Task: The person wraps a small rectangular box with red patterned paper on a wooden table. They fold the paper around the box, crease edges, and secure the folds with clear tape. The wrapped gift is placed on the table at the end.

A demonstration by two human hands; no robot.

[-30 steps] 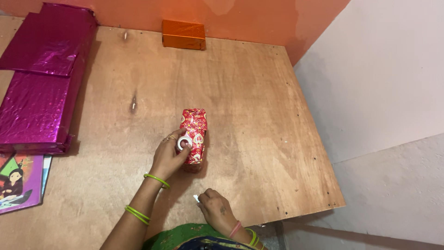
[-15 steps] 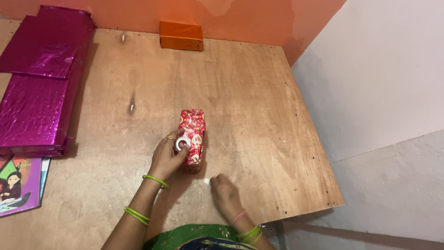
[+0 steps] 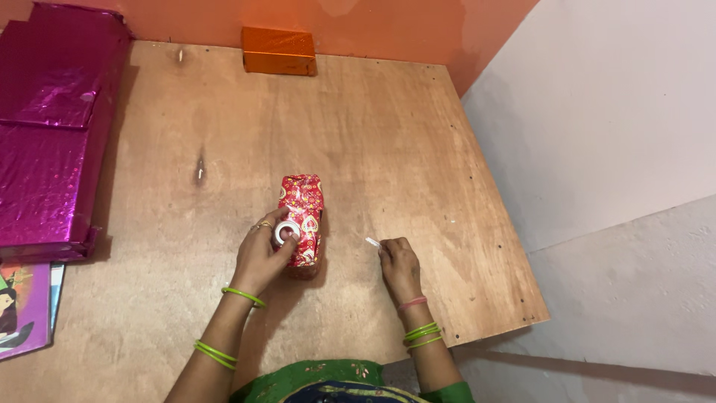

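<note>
Right hand (image 3: 399, 263) w/ tape strip (image 3: 372, 242), now nearer parcel (image 3: 302, 219).

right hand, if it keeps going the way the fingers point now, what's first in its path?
The right hand points up and slightly left, pinching a small strip of tape. That line passes right of the red wrapped parcel over bare wooden board; the way looks free until the orange wall, as far as depth shows.

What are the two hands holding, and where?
The left hand holds a small tape roll by its rim, resting against the red wrapped parcel. The right hand pinches a small tape strip at one end.
</note>
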